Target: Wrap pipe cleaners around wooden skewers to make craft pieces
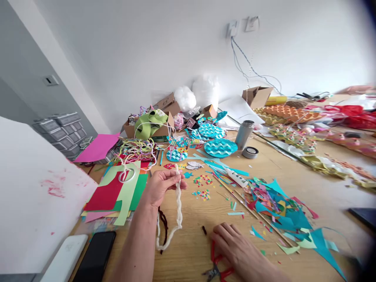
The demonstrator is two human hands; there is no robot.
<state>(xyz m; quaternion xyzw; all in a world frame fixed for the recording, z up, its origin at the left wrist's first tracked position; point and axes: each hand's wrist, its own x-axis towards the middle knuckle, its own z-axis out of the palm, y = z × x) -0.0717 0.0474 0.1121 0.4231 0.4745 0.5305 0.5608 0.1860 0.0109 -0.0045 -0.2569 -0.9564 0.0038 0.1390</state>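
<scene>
My left hand (166,184) pinches a thick white strand of yarn (179,207) between thumb and fingers, its short end sticking up above them. The strand hangs down and loops back along the table beside my forearm. A dark brown strand of yarn (165,225) lies alongside that loop. Low over the table, my right hand (230,241) has its curled fingers on the handle ends of red-handled pliers (217,260); the dark jaws point towards me. Part of the handles is hidden under the hand. A small dark scrap of yarn (204,230) lies by its fingertips.
Coloured paper (102,192), a phone (95,254) and a white case (66,256) lie left. Paper scraps (293,219), wooden sticks (243,205) and a glue tube (236,177) spread right. Behind stand blue paper crafts (220,148), a metal flask (244,135) and boxes.
</scene>
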